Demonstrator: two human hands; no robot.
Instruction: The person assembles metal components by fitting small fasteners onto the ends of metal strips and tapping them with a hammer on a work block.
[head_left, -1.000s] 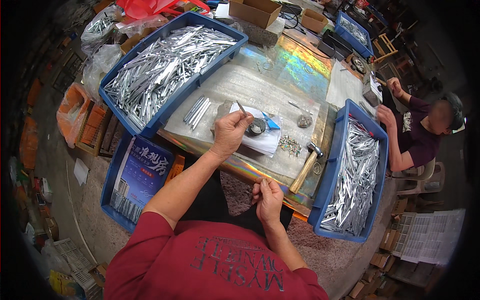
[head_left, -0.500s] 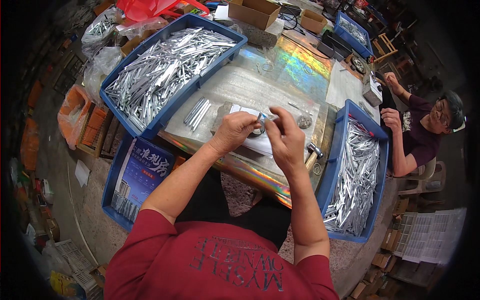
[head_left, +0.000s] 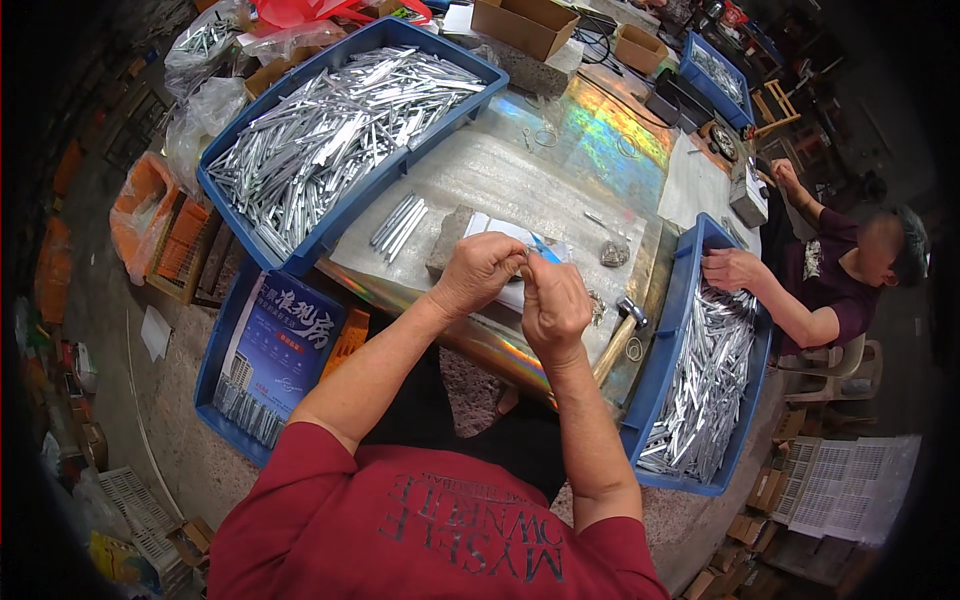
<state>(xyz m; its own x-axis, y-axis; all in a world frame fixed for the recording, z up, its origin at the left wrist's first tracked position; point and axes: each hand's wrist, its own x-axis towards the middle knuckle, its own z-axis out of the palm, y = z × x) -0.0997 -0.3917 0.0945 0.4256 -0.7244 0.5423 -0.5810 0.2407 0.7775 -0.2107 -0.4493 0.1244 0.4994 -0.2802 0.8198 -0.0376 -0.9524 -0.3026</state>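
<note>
Both my hands meet over the near part of the worktable, fingertips almost touching. My left hand [head_left: 478, 272] is closed in a pinch on something small that its fingers mostly hide. Pinched fingers also close my right hand [head_left: 557, 308], and what they hold is too small to name. A bright blue piece [head_left: 545, 249] shows just beyond the fingertips; I cannot tell whether it is held. Under the hands lie white paper [head_left: 508, 294] and a grey block [head_left: 449, 238]. Left of them, several slim silver metal sticks [head_left: 399, 226] lie side by side.
Blue bins full of silver sticks stand at the left [head_left: 345, 150] and right [head_left: 700, 390]. A hammer [head_left: 622, 335] lies by the right bin, below a small clear bag [head_left: 614, 254]. A co-worker's hand [head_left: 732, 269] reaches into that bin. Cardboard boxes [head_left: 525, 25] stand at the back.
My right hand has come down and its raised fingers have closed beside my left fingertips. The co-worker's nearer hand has moved left into the right bin. The view has shifted slightly.
</note>
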